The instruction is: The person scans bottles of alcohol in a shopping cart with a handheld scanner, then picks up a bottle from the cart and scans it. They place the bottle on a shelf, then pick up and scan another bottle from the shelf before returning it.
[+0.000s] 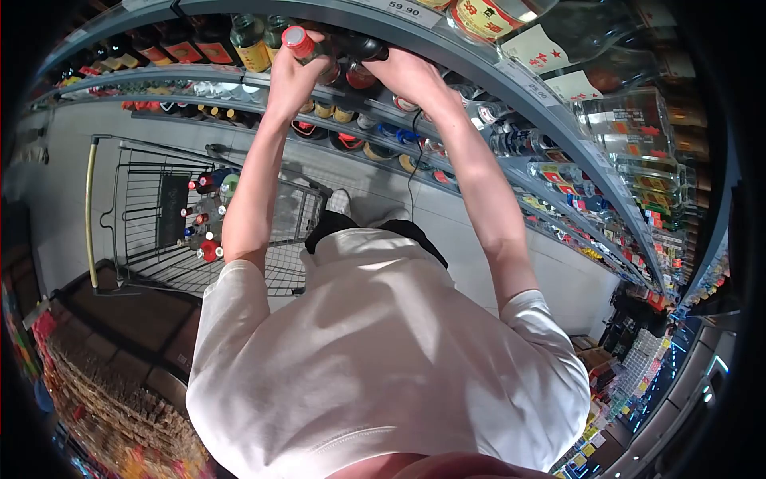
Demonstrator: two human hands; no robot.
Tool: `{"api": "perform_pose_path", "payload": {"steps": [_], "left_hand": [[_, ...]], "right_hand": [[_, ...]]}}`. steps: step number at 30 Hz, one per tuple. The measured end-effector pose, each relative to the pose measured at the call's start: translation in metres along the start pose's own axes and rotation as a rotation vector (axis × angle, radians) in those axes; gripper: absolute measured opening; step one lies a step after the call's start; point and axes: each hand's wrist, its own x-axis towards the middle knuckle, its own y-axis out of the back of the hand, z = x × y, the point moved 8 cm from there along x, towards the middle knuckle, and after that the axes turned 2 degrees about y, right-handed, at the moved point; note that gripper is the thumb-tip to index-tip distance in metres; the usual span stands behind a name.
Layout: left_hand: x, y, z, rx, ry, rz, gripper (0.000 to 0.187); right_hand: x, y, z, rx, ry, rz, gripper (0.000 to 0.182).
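My left hand (294,76) is closed around a glass bottle with a red cap (298,40), up at the shelf's front edge. Beside it, my right hand (403,73) has its fingers around a dark bottle (365,48) with a black top; the fingertips are partly hidden. Green-glass bottles with yellow labels (252,46) stand on the same shelf, left of my left hand. Another dark bottle with a red label (361,76) shows between my hands.
A shopping cart (132,203) with several bottles (209,249) in it stands on the floor at my left. Shelves of bottles curve across the front and right, with a price tag (404,9) on the upper edge. Clear square bottles (626,120) stand at right.
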Motion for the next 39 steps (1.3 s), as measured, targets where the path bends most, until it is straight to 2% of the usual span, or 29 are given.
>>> {"api": "perform_pose_path", "payload": {"steps": [3,4,7,8,9,11,12,14,18,20,21,23,27,28,30,32,33,36,38,39], "left_hand": [[0.012,-0.008,0.002,0.109,-0.029,-0.022,0.036],[0.017,-0.010,-0.001,0.183,-0.053,-0.035,0.035],[0.022,-0.015,-0.018,0.133,-0.033,-0.101,0.035],[0.024,-0.015,-0.013,0.201,-0.145,-0.087,0.036],[0.024,-0.014,-0.017,0.202,-0.148,-0.088,0.036],[0.018,-0.017,-0.022,0.099,-0.002,-0.143,0.038],[0.020,-0.017,-0.026,0.101,-0.005,-0.140,0.038],[0.029,-0.016,-0.037,0.117,-0.049,-0.131,0.037],[0.045,-0.012,-0.042,0.234,-0.045,-0.096,0.024],[0.051,-0.020,-0.049,0.345,0.084,-0.252,0.036],[0.053,-0.021,-0.050,0.346,0.084,-0.250,0.036],[0.056,-0.023,-0.052,0.382,0.069,-0.214,0.049],[0.059,-0.023,-0.047,0.518,0.081,-0.235,0.048],[0.060,-0.021,-0.049,0.528,0.036,-0.188,0.037],[0.063,-0.021,-0.056,0.539,-0.008,-0.142,0.036],[0.057,-0.017,-0.022,0.532,-0.431,0.081,0.049],[0.055,-0.018,-0.023,0.532,-0.429,0.081,0.049],[0.049,-0.019,-0.002,0.491,-0.353,0.032,0.049],[0.054,-0.019,-0.032,0.587,0.124,-0.151,0.051],[0.054,-0.018,-0.035,0.587,0.124,-0.151,0.051]], "right_hand": [[0.002,0.002,0.008,0.013,0.031,0.112,0.052],[0.003,0.000,0.010,0.006,0.020,0.081,0.053],[0.000,-0.001,0.014,0.003,-0.045,0.019,0.055],[-0.002,-0.003,0.016,0.010,-0.098,-0.019,0.055],[-0.001,-0.006,0.020,0.010,-0.097,-0.016,0.055],[0.000,-0.005,0.013,-0.041,0.047,0.074,0.056],[0.000,-0.006,0.016,-0.040,0.052,0.074,0.056],[-0.004,-0.006,0.016,0.084,-0.148,-0.056,0.056],[0.000,-0.008,0.024,0.087,-0.149,-0.090,0.059],[-0.005,-0.006,0.020,0.164,-0.204,-0.144,0.058],[-0.006,-0.006,0.020,0.165,-0.202,-0.145,0.058],[-0.009,-0.007,0.025,0.205,-0.270,-0.154,0.057],[-0.009,-0.015,0.033,0.257,-0.265,-0.136,0.056],[-0.008,-0.014,0.030,0.286,-0.219,-0.083,0.053],[-0.008,-0.012,0.030,0.316,-0.176,-0.029,0.050],[-0.010,-0.013,0.035,0.278,-0.266,-0.059,0.052],[-0.011,-0.012,0.035,0.278,-0.267,-0.061,0.052],[-0.009,-0.012,0.034,0.245,-0.229,-0.078,0.054],[-0.008,-0.011,0.036,0.244,-0.208,-0.041,0.055],[-0.007,-0.011,0.038,0.243,-0.207,-0.041,0.055]]}}
